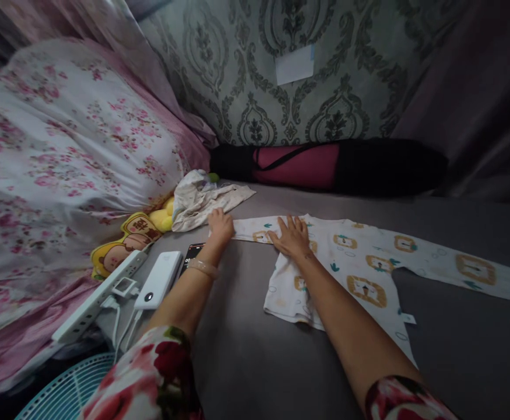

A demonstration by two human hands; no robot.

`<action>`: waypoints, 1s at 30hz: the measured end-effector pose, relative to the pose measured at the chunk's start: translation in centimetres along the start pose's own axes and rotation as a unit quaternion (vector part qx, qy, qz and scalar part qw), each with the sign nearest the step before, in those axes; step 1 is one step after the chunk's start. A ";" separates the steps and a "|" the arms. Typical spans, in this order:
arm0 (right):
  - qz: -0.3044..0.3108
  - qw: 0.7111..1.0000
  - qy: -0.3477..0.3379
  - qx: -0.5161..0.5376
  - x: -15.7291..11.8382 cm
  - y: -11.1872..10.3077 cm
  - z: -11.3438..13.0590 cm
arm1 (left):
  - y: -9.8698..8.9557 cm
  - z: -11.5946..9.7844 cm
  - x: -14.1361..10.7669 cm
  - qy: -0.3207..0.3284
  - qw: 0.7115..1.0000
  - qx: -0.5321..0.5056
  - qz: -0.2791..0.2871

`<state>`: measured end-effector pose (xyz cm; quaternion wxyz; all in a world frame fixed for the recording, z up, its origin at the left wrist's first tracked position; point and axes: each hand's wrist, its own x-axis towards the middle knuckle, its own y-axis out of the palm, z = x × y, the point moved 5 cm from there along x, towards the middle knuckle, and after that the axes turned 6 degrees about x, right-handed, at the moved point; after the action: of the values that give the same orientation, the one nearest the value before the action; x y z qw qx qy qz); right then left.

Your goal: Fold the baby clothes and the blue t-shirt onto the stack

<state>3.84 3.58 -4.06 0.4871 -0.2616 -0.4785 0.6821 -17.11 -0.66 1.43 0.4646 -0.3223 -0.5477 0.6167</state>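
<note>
A white long-sleeved child's shirt [351, 256] with lion prints lies spread on the grey sheet, its sleeves stretched out to both sides. My left hand [221, 226] is closed on the cuff end of the left-side sleeve. Lying flat with fingers spread, my right hand [292, 236] presses on the shirt where that sleeve meets the body. A small white tag sticks out from the shirt's right-hand side seam. Just beyond my left hand lies a crumpled pale patterned cloth [198, 201].
On the left are a power strip [101, 297], a white power bank [159, 280], a phone [192, 255] and yellow plush toys [126, 245] beside a floral-covered heap [80, 134]. A black and pink long bag [299, 166] lies along the wall. A teal fan grille [69, 388] stands at lower left.
</note>
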 end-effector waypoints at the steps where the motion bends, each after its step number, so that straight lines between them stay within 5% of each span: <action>1: 0.000 1.000 0.002 0.000 0.0 0.0 0.0 | -0.4 -1.8 -0.3 0.018 1.000 -0.013 -0.007; 5: 0.000 1.000 0.000 -0.018 -0.1 0.0 0.0 | -0.3 -9.4 -2.5 0.092 0.983 -0.160 -0.017; 8: -0.003 1.000 -0.005 -0.029 0.0 0.1 0.0 | 1.2 -11.7 -3.9 0.100 0.968 -0.230 -0.021; 14: -0.021 0.999 0.006 -0.029 0.2 0.2 0.0 | 3.5 -8.0 -4.1 0.089 0.983 -0.163 -0.005; 22: -0.019 1.000 -0.002 -0.021 -0.1 -0.1 0.2 | 4.9 -1.3 -0.8 -0.015 0.988 -0.135 0.070; 25: -0.027 0.999 -0.005 -0.019 -0.3 0.0 0.2 | 5.2 -0.9 -0.6 -0.022 0.991 -0.127 0.028; 30: 0.026 0.998 -0.019 0.046 -0.1 -0.9 0.6 | 3.0 -1.6 -2.5 -0.004 0.983 -0.114 -0.143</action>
<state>3.78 3.29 -2.99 0.4718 -0.2378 -0.4488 0.7207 -15.44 -2.29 -2.11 0.5061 -0.2889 -0.6565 0.4790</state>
